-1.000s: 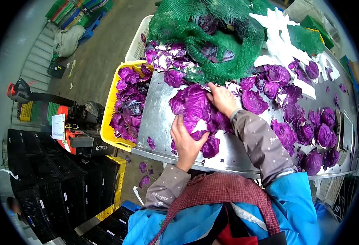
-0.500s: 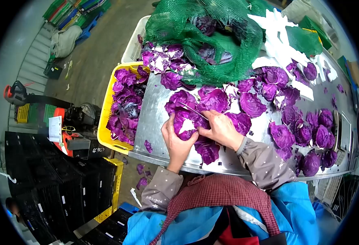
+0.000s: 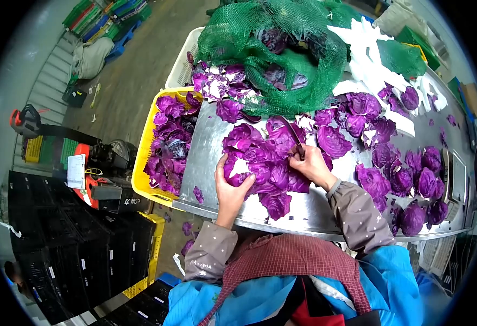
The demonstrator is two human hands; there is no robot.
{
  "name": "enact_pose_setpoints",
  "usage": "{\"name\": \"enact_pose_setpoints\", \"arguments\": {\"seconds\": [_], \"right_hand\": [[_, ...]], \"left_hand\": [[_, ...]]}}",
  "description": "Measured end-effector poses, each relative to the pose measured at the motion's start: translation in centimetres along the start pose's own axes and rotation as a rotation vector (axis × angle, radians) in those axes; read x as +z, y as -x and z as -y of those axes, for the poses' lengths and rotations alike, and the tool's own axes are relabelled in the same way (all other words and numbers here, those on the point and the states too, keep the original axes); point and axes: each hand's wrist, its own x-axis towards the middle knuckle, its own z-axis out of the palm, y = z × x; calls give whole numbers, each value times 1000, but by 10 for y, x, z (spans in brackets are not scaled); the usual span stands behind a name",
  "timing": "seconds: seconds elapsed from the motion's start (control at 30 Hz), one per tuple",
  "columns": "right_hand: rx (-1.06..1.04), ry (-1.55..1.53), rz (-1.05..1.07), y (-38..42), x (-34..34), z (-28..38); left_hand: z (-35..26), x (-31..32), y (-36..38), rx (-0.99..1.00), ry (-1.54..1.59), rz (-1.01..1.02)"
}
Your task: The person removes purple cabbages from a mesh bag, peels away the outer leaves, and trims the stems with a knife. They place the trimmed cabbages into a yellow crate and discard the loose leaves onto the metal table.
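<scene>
On the metal table (image 3: 203,157), left hand (image 3: 231,190) holds purple cabbage (image 3: 253,155), right hand (image 3: 313,165) grips a knife (image 3: 292,131).

I'm in a produce-packing workshop: stacked black crates (image 3: 81,244) at eight o'clock, a pallet jack (image 3: 86,163) (orange-red) at nine.

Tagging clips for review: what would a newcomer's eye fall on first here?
Probably the purple cabbage in the left hand and the knife in the right hand. Next, the green netting on the far side of the table, and the yellow crate of leaves at its left.
</scene>
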Motion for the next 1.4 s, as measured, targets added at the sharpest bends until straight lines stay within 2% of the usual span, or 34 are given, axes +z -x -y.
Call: {"name": "enact_pose_setpoints", "arguments": {"seconds": [0.07,0.1,0.13,0.2,0.3,0.4,0.47,0.5,0.53,0.6,0.73,0.87,0.93,0.97,1.1,1.17,1.2,1.27,1.3,1.4], "right_hand": [[1,206,8,12,-9,31],[-189,198,-85,21,0,31],[-251,231,-83,31,2,45],[-250,193,62,42,8,63],[-364,310,22,37,33,56],[-275,307,56,28,40,53],[-290,219,21,22,45,47],[-200,120,-88,16,52,38],[-266,113,-308,-4,60,1],[-109,138,-222,-7,33,-2],[-284,143,48,17,31,45],[-323,271,64,35,21,48],[-317,324,97,42,11,44],[-305,373,124,44,9,43],[-297,497,78,43,10,43],[-280,448,20,40,11,27],[-212,285,-27,41,14,18],[-123,77,-300,25,10,-23],[-46,145,-286,23,-1,-18],[-151,128,-182,29,7,20]], "left_hand": [[-15,5,5,-43,75,-25],[-19,7,6,-83,151,-51],[-19,9,7,-84,150,-49],[-16,14,7,-100,152,-93],[-17,24,12,-6,-167,-115],[-18,30,10,28,-234,-135],[-19,29,7,-64,-189,-138],[-22,29,9,-89,-150,-128],[-20,28,13,13,-265,-125],[-12,26,18,3,-243,-120],[-3,24,12,-21,-121,-103],[-3,17,7,-48,71,-92],[-19,17,6,-202,337,-92],[-18,17,6,-190,323,-78],[-15,19,6,-180,256,-88],[-9,19,6,-157,78,-101],[-7,19,6,-147,45,-99],[-20,17,7,-174,216,-95],[-16,14,4,-183,277,-95],[-17,10,4,-207,382,-65]]}}
